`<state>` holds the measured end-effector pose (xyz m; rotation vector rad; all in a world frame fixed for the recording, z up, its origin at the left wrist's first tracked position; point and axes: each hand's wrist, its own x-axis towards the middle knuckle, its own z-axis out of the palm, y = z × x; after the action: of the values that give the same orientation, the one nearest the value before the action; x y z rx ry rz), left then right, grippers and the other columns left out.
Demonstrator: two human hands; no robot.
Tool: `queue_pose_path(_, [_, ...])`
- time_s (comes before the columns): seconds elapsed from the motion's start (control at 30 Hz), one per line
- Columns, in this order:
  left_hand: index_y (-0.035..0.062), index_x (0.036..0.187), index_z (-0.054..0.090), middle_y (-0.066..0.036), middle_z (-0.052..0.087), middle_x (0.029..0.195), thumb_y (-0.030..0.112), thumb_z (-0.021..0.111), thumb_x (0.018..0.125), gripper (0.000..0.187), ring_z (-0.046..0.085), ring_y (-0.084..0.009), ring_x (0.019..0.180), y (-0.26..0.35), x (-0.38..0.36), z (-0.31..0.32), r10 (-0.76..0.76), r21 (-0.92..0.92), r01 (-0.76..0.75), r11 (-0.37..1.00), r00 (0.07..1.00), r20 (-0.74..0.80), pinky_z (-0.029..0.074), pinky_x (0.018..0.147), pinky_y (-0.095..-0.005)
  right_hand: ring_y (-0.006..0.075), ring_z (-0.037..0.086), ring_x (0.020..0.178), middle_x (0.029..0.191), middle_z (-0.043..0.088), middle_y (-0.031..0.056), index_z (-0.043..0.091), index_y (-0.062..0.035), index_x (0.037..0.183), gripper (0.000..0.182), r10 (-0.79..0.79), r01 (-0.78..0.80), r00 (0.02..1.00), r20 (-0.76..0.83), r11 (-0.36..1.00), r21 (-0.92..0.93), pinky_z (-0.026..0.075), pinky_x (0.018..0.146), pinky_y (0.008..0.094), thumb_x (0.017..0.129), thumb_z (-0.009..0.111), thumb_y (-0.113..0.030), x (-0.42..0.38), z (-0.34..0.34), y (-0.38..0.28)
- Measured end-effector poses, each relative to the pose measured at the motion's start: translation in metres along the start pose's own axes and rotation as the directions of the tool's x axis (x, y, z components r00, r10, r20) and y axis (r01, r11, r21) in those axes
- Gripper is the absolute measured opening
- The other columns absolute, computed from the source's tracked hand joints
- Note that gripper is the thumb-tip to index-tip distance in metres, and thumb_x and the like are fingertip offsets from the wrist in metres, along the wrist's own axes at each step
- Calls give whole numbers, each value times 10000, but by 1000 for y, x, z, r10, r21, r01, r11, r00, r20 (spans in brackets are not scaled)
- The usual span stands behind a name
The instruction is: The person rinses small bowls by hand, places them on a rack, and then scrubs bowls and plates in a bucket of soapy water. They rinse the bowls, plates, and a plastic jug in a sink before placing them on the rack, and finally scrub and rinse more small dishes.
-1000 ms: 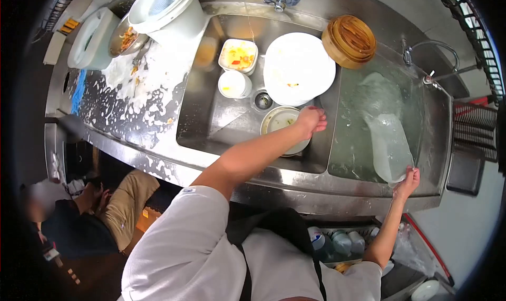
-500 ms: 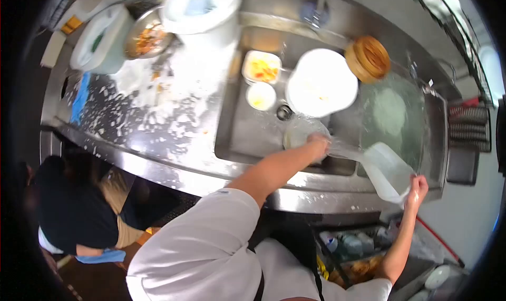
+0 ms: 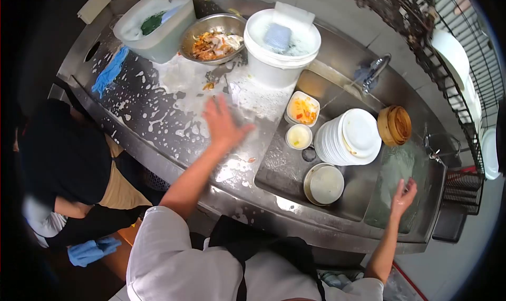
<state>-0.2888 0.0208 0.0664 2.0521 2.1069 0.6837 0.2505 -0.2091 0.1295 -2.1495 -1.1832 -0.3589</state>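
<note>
My left hand (image 3: 224, 126) is spread open over the foam-spotted steel counter (image 3: 158, 116), slightly blurred, holding nothing. My right hand (image 3: 403, 196) is above the water-filled right basin (image 3: 392, 169), fingers loosely apart, with nothing in it. Between my hands, the left basin holds a stack of white plates (image 3: 361, 132), round metal-looking bowls (image 3: 326, 185), a square tub with food scraps (image 3: 303, 110) and a small white cup (image 3: 299, 136). A bamboo steamer (image 3: 394, 125) sits by the divider between the basins.
A white bucket (image 3: 279, 58) with suds and a blue sponge stands behind my left hand. Beside it are a metal bowl of scraps (image 3: 213, 40), a soapy tub (image 3: 153, 27) and a blue cloth (image 3: 110, 71). A person (image 3: 68, 158) works at left. A wire rack (image 3: 448, 48) overhangs the right.
My right hand has let go of the white rectangular container, which is out of sight. My left hand has left the bowls in the sink and moved left over the counter. The view has shifted.
</note>
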Motion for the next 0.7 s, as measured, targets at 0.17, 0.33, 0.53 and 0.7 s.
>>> queue_pose_path(0.17, [15, 1434, 307, -289, 312, 1452, 483, 723, 737, 937, 265, -446, 1366, -67, 102, 22, 131, 13, -132, 991, 986, 99, 179, 1144, -512, 231, 554, 1086, 1153, 585, 124, 567, 4, 1170, 342, -198, -72, 916, 348, 775, 628, 429, 959, 359, 872, 619, -158, -59, 103, -155])
queue_pose_path(0.33, [103, 1348, 488, -236, 397, 1423, 304, 655, 787, 619, 340, -405, 1345, -60, 130, 75, 615, -376, -523, 765, 767, 184, 212, 1158, -458, 267, 453, 1281, 1355, 487, 131, 472, -16, 1321, 448, -97, -561, 818, 567, 90, 823, 372, 1053, 386, 975, 492, -300, -100, 264, -264])
queue_pose_path(0.53, [-24, 1133, 577, -260, 538, 1238, 64, 577, 754, 390, 467, -428, 1216, 27, 33, 99, 477, -567, -366, 738, 877, 54, 373, 1050, -460, 234, 428, 1293, 1343, 499, 127, 447, -44, 1360, 511, -144, -618, 729, 669, -559, 553, 328, 1081, 399, 995, 421, -400, -120, 334, -330])
queue_pose_path(0.7, [-11, 1131, 593, -178, 612, 1137, 13, 556, 776, 358, 591, -305, 1071, 80, -10, 81, 170, -906, 134, 402, 961, 217, 461, 948, -368, 194, 524, 1138, 1203, 575, 83, 523, -46, 1291, 421, -153, -618, 657, 739, -670, 411, 386, 1022, 344, 1015, 393, -337, -125, 309, -306])
